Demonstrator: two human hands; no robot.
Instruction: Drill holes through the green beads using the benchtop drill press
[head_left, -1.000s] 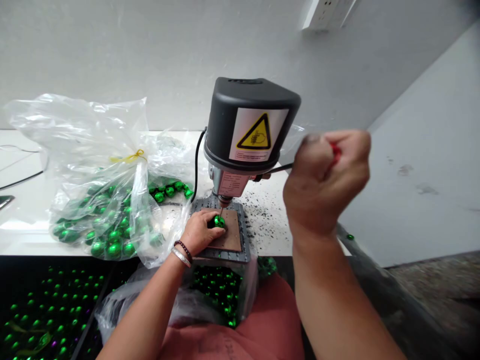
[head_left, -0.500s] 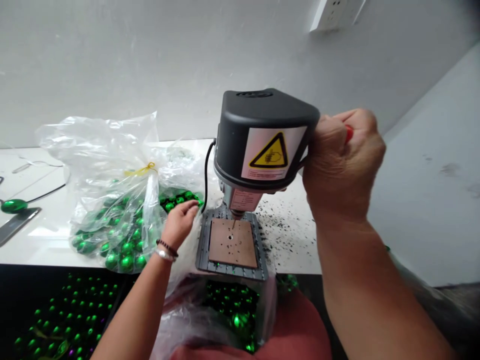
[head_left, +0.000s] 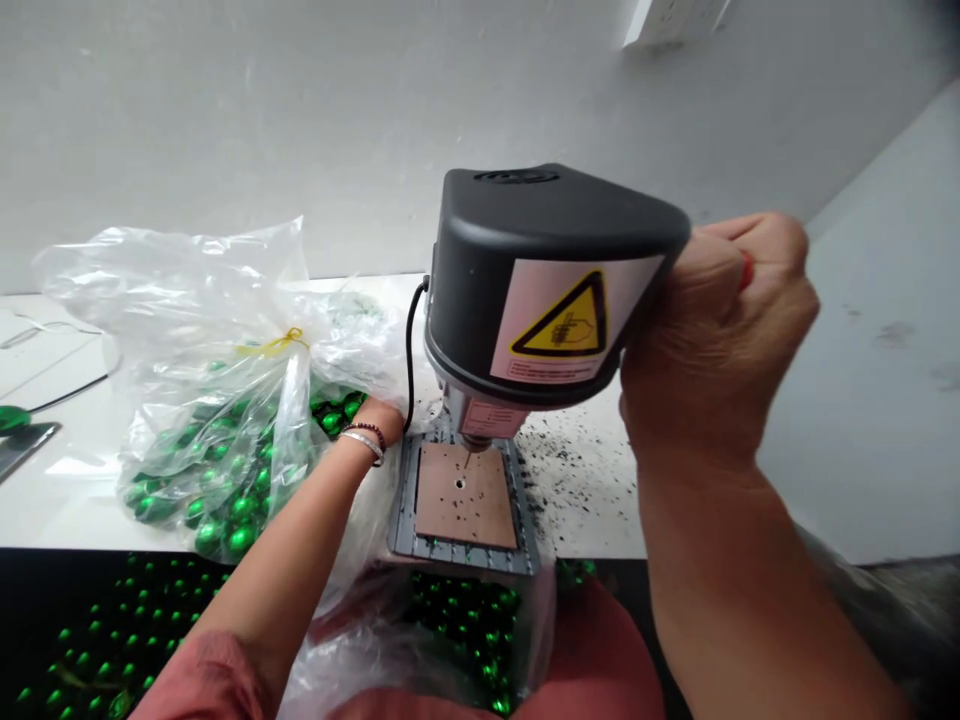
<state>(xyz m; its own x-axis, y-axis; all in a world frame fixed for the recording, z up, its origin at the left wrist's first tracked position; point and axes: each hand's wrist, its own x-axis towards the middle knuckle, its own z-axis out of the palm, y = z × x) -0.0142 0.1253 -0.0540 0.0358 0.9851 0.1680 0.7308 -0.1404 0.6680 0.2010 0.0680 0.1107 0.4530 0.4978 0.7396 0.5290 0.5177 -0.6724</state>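
Observation:
A black benchtop drill press (head_left: pixel 555 230) with a yellow warning label stands in front of me. My right hand (head_left: pixel 731 310) is closed at its right side, a bit of red knob showing between the fingers. Below the chuck, the thin drill bit (head_left: pixel 467 460) is above a square brown board (head_left: pixel 465 510) with one hole. That board lies on the slotted grey base (head_left: pixel 403 530). Near the black cable, my left hand (head_left: pixel 386 418) reaches to the left of the machine's column, beside green shiny balls (head_left: pixel 330 420). Its fingers are hidden.
A clear plastic bag (head_left: pixel 180 290) of green balls, tied with yellow string (head_left: pixel 289 338), fills the table's left. Dark shavings (head_left: pixel 562 470) litter the right. More green balls (head_left: pixel 465 610) lie below the table edge, near clear plastic. A socket strip (head_left: pixel 667 22) is on the wall.
My left hand has moved forward and right, from beside the base to near the cable; a green thing showed at its fingertips before. My right hand stays closed at the drill press.

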